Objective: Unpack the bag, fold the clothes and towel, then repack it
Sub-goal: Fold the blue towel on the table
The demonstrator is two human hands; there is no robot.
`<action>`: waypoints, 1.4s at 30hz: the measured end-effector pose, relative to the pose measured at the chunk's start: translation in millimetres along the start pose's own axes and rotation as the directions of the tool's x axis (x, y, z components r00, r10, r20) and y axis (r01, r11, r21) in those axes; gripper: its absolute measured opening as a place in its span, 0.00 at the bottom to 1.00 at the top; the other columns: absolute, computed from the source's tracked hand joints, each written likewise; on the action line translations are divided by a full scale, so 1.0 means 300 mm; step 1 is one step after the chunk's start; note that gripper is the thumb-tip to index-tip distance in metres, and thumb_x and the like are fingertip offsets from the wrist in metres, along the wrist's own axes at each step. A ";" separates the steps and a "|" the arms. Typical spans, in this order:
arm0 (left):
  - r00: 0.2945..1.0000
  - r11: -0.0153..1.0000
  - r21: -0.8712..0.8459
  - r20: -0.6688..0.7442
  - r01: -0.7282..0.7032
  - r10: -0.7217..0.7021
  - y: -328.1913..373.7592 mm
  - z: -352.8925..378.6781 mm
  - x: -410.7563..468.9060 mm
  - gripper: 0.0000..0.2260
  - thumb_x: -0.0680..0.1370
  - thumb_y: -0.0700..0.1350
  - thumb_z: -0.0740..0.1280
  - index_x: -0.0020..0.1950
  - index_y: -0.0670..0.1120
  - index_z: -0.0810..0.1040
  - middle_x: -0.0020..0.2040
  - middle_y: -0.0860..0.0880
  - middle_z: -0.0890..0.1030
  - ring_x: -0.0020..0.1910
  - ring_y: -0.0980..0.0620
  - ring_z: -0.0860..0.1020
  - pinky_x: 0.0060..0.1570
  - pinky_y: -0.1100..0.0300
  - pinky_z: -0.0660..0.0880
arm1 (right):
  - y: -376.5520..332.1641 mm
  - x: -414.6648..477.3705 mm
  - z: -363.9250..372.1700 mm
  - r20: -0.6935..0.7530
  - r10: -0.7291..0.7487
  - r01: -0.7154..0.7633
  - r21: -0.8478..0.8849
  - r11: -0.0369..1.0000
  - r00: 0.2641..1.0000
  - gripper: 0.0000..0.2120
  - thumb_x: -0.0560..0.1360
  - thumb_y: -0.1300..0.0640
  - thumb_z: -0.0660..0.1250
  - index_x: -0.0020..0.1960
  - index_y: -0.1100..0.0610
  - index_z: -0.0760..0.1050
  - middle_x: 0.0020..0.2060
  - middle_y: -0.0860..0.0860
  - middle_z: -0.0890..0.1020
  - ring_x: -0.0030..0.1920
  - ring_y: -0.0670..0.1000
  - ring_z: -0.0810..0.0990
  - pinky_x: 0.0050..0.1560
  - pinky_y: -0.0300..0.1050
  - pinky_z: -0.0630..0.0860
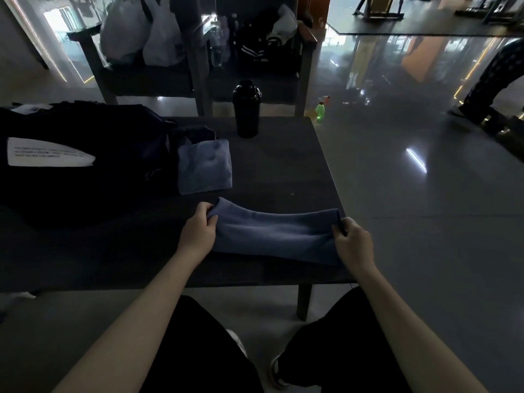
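A blue cloth (275, 234), folded into a long strip, lies across the near right part of the dark table (283, 171). My left hand (198, 231) pinches its left end and my right hand (353, 242) grips its right end, at the table's right edge. A second blue cloth (204, 165), folded into a square, rests further back beside a dark bag (93, 131). The bag fills the table's left side, with dark clothing and a white printed panel (48, 156) on it.
A black bottle (246, 109) stands at the table's far edge. A green spray bottle (320, 110) sits on the glossy floor beyond the right corner. Chairs with white plastic bags (141, 32) and dark garments stand behind. A person's leg (493, 80) is at far right.
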State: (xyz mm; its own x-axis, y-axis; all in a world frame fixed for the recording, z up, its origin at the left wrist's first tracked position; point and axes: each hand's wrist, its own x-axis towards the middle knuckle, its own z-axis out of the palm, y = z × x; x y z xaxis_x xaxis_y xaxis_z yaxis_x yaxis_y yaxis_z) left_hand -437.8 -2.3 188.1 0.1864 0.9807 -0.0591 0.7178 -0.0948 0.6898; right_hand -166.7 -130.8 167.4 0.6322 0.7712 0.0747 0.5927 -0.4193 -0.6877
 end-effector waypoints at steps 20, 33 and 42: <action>0.941 0.786 0.531 0.279 -0.316 0.190 0.037 0.196 -0.042 0.27 0.81 0.61 0.46 0.78 0.53 0.49 0.79 0.52 0.47 0.78 0.50 0.43 0.74 0.46 0.40 | -0.080 -0.060 0.150 0.346 -0.138 0.295 -0.457 0.839 0.928 0.31 0.78 0.36 0.46 0.77 0.45 0.47 0.78 0.46 0.47 0.77 0.50 0.41 0.73 0.57 0.35; 0.980 0.817 0.562 0.199 -0.133 0.023 -0.031 0.131 -0.084 0.34 0.79 0.66 0.45 0.79 0.49 0.42 0.79 0.48 0.40 0.77 0.50 0.38 0.74 0.44 0.41 | -0.054 -0.067 0.092 0.308 -0.020 0.202 -0.571 0.796 0.951 0.27 0.81 0.42 0.42 0.78 0.48 0.43 0.77 0.49 0.42 0.76 0.50 0.38 0.72 0.64 0.34; 0.990 0.835 0.546 0.142 -0.066 -0.014 -0.023 0.137 -0.107 0.35 0.78 0.66 0.46 0.79 0.47 0.43 0.79 0.46 0.42 0.77 0.47 0.40 0.74 0.43 0.45 | -0.088 -0.160 0.175 0.359 -0.157 0.327 -0.482 0.813 0.920 0.34 0.74 0.37 0.30 0.78 0.47 0.44 0.77 0.46 0.43 0.76 0.46 0.38 0.72 0.55 0.32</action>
State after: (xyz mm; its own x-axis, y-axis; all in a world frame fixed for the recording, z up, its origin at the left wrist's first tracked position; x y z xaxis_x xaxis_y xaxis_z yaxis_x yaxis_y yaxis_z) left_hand -421.1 -40.0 155.6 0.2695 0.9478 -0.1703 0.9534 -0.2376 0.1860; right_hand -238.9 -131.4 144.1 0.3094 0.9474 -0.0822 0.9291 -0.3195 -0.1863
